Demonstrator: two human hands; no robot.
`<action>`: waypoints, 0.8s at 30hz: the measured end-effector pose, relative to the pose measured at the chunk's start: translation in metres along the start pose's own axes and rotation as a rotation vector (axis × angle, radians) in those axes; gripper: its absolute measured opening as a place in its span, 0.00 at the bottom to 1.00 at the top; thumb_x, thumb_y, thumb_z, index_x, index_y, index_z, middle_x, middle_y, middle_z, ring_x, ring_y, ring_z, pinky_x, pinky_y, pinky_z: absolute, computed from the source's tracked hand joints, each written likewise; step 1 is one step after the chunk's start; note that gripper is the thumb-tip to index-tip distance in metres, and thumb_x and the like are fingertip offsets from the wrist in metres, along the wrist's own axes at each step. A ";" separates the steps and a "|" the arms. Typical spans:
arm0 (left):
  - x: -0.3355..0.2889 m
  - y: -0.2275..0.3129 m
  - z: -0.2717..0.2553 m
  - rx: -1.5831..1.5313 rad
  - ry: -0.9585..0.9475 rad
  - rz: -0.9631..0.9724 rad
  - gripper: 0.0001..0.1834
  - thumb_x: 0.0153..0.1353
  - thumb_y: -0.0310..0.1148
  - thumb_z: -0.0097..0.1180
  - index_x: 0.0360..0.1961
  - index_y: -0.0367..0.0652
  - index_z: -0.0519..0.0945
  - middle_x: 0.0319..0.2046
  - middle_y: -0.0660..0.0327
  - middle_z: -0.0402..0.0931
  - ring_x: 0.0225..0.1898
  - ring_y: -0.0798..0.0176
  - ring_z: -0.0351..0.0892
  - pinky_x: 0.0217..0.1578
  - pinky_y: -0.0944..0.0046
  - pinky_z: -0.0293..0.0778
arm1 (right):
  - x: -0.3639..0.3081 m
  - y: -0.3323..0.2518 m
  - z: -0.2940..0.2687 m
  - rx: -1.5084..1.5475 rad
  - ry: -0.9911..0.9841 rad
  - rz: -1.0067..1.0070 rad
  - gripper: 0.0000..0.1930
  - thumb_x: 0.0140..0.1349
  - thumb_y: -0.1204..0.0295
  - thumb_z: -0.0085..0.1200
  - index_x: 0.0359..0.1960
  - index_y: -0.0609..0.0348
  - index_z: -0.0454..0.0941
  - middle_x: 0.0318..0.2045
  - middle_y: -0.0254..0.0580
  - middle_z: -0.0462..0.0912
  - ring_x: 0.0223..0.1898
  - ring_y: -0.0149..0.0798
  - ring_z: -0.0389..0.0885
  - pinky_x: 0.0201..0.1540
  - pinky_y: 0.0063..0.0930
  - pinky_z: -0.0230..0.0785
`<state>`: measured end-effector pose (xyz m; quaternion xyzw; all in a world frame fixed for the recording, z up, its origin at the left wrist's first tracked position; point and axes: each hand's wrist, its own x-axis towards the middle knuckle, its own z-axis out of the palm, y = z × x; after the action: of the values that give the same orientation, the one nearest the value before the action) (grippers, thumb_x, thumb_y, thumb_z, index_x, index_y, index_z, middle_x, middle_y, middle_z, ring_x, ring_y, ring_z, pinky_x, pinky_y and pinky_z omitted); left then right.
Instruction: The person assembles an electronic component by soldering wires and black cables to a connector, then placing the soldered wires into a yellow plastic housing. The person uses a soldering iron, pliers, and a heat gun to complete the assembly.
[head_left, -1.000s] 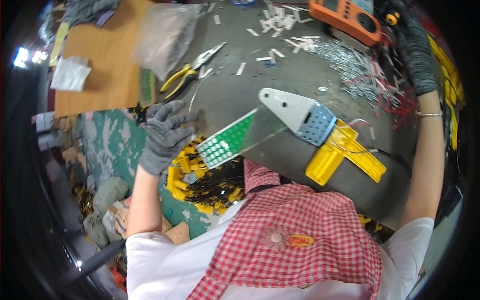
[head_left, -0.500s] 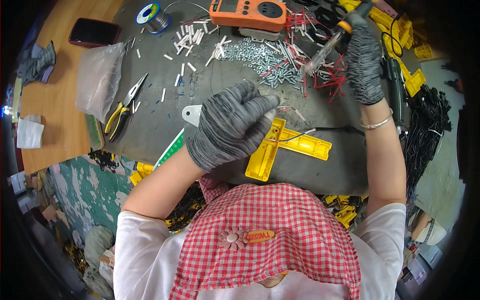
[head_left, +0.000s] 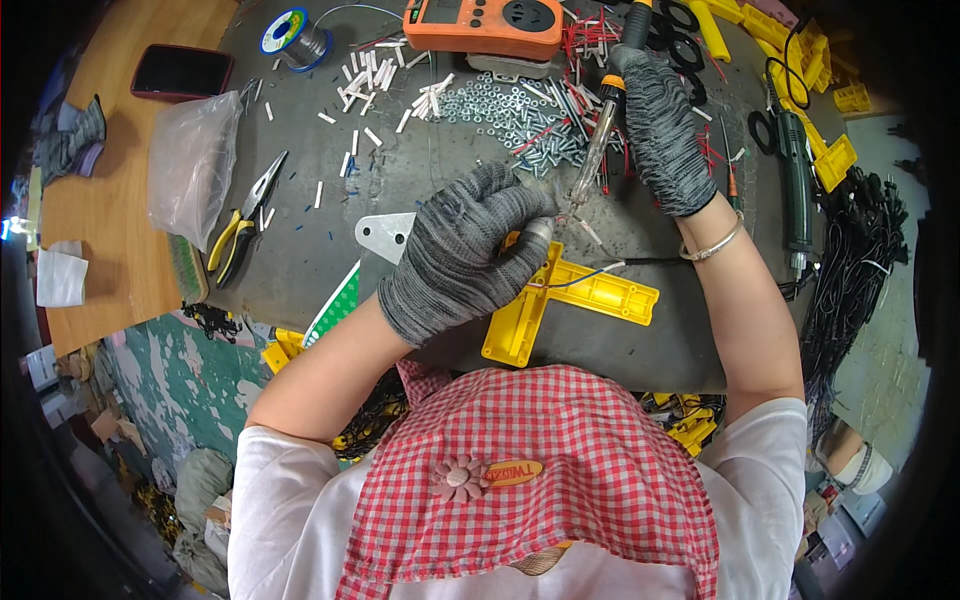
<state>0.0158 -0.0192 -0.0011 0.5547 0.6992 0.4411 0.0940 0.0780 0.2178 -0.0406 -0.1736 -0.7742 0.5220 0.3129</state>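
Observation:
My right hand (head_left: 665, 135), in a grey knit glove, grips a soldering iron (head_left: 596, 150) by its handle, the metal barrel slanting down toward my left fingertips. My left hand (head_left: 462, 245), gloved too, is closed in a pinch with thumb and forefinger together; thin wire ends show by the fingertips, but what the pinch holds is mostly hidden. Just below lies a yellow T-shaped plastic housing (head_left: 605, 292), open side up, with a blue wire (head_left: 585, 277) across it. A black cable (head_left: 650, 261) runs off to the right. Beside my left wrist sits a metal plate with holes (head_left: 378, 232).
Loose nuts and screws (head_left: 510, 115), white sleeves (head_left: 370, 80) and red wires (head_left: 590, 38) spread over the bench. An orange meter (head_left: 480, 25), a solder spool (head_left: 296, 42), pliers (head_left: 245, 220) and a plastic bag (head_left: 195, 165) lie around. A green electric screwdriver (head_left: 795, 190) is at right.
My right hand has brought the soldering iron left and down, its tip now close to my left fingertips. My left hand keeps its pinch in nearly the same place.

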 end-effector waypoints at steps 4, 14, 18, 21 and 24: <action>0.000 -0.002 0.002 0.037 -0.010 0.016 0.12 0.51 0.26 0.64 0.38 0.42 0.79 0.30 0.54 0.75 0.32 0.50 0.77 0.33 0.55 0.75 | 0.003 0.009 0.001 -0.004 0.012 0.020 0.23 0.71 0.50 0.47 0.42 0.62 0.77 0.30 0.38 0.77 0.29 0.29 0.76 0.32 0.26 0.72; -0.012 0.028 -0.016 -0.333 -0.020 -0.246 0.08 0.53 0.24 0.59 0.36 0.39 0.78 0.31 0.53 0.75 0.34 0.50 0.76 0.37 0.57 0.74 | 0.001 0.001 -0.015 -0.587 -0.075 -0.319 0.14 0.69 0.78 0.41 0.52 0.60 0.75 0.44 0.51 0.80 0.47 0.49 0.79 0.54 0.37 0.71; -0.031 0.039 -0.014 -0.099 -0.071 -0.084 0.09 0.51 0.26 0.61 0.35 0.41 0.78 0.35 0.55 0.76 0.39 0.50 0.76 0.42 0.53 0.70 | -0.002 -0.005 -0.012 -0.603 -0.025 -0.393 0.12 0.70 0.72 0.43 0.50 0.59 0.77 0.43 0.45 0.81 0.46 0.42 0.80 0.52 0.32 0.71; -0.048 0.040 -0.003 0.125 -0.005 -0.029 0.11 0.49 0.26 0.64 0.36 0.42 0.80 0.38 0.56 0.77 0.43 0.52 0.75 0.46 0.53 0.69 | -0.018 -0.029 -0.008 0.089 0.028 0.191 0.12 0.71 0.66 0.47 0.48 0.57 0.78 0.39 0.38 0.80 0.42 0.34 0.79 0.47 0.28 0.72; -0.053 0.040 0.005 0.233 0.063 -0.059 0.12 0.47 0.25 0.66 0.36 0.42 0.82 0.40 0.56 0.77 0.44 0.54 0.74 0.48 0.54 0.68 | -0.038 -0.049 -0.001 0.168 -0.022 0.391 0.24 0.69 0.51 0.49 0.46 0.65 0.77 0.32 0.38 0.78 0.35 0.31 0.74 0.40 0.30 0.69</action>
<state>0.0661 -0.0630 0.0061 0.5269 0.7644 0.3710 0.0197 0.1098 0.1764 -0.0066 -0.2882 -0.6831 0.6373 0.2103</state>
